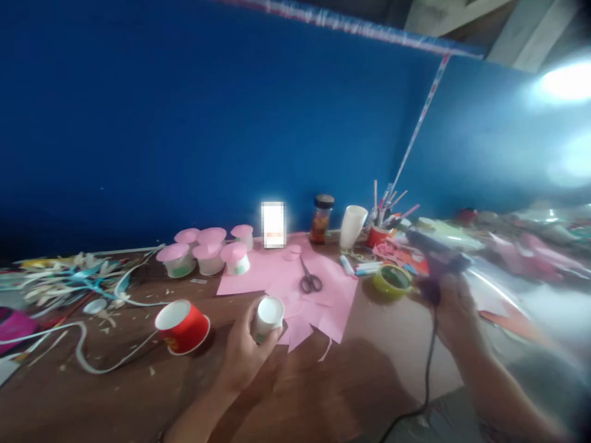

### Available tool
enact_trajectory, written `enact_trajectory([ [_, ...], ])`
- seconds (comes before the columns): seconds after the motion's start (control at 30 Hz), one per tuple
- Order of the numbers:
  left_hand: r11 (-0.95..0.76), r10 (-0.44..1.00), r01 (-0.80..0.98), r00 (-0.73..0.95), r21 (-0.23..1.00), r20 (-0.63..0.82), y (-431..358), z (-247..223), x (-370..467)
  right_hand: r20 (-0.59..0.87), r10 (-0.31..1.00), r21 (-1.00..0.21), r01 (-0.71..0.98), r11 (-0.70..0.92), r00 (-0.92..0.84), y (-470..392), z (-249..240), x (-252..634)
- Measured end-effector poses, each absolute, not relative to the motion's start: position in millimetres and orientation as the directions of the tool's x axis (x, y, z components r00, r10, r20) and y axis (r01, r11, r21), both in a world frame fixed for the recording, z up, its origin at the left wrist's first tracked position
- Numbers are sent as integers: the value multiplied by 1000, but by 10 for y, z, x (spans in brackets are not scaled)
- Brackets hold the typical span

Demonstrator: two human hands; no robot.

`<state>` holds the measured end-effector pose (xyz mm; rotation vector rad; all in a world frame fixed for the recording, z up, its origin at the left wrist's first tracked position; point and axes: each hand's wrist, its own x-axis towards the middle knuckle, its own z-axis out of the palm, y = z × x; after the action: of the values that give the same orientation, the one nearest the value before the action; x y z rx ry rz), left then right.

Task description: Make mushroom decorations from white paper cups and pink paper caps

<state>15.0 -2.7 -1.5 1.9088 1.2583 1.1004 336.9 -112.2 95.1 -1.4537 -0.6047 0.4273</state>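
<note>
My left hand (244, 347) is wrapped round a small white paper cup (271, 315) above the table, its mouth tilted up toward me. On the right, my right hand (450, 311) grips a dark glue gun (434, 258) with a black cord hanging down; motion blurs it. Pink paper sheets (284, 280) lie just beyond the cup, with black-handled scissors (310, 283) on top. Left of my left hand, a red paper cup (191, 329) rests tilted. Farther back stand several small white cups with pink paper discs (210, 249) on top.
A yellow-green tape roll (388, 288) and markers (367, 269) lie near the glue gun. Along the wall stand a dark-lidded jar (322, 218), a tall white cup (353, 226) and a red holder (379, 237) of sticks. Paper strips (87, 280) clutter the left; a white cord (83, 351) curves there.
</note>
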Motion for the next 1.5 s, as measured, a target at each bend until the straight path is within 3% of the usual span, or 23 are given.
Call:
enact_trajectory([
  [0.1, -391, 919, 456, 231, 800, 318, 15, 38, 141, 90, 638, -978, -52, 201, 765, -987, 831, 3289],
  [0.23, -334, 941, 450, 211, 828, 265, -8, 71, 120, -45, 798, -949, -275, 153, 601, -1002, 695, 2997],
  [0.47, -184, 982, 353, 99, 917, 160, -92, 60, -66, -113, 932, -954, -300, -5, 345, -958, 579, 2525],
  [0.67, -207, 977, 324, 111, 923, 181, -77, 36, -142, -155, 981, -969, -211, -129, 113, -936, 499, 2349],
  [0.87, -208, 978, 414, 106, 886, 180, -107, 95, -108, -85, 996, -994, -76, -83, 29, -958, 381, 2241],
  [1.07, -238, 957, 271, 230, 933, 177, -100, 99, -120, 20, 999, -987, 158, 15, 30, -982, 256, 2112],
  [1.27, -202, 954, 166, 255, 965, 156, -80, 59, -117, 146, 989, -856, 505, 114, 25, -1022, 155, 2157],
  [1.5, -133, 943, 43, 313, 990, 113, -69, 64, -144, 218, 976, -714, 681, 162, -4, -1006, 33, 2208],
])
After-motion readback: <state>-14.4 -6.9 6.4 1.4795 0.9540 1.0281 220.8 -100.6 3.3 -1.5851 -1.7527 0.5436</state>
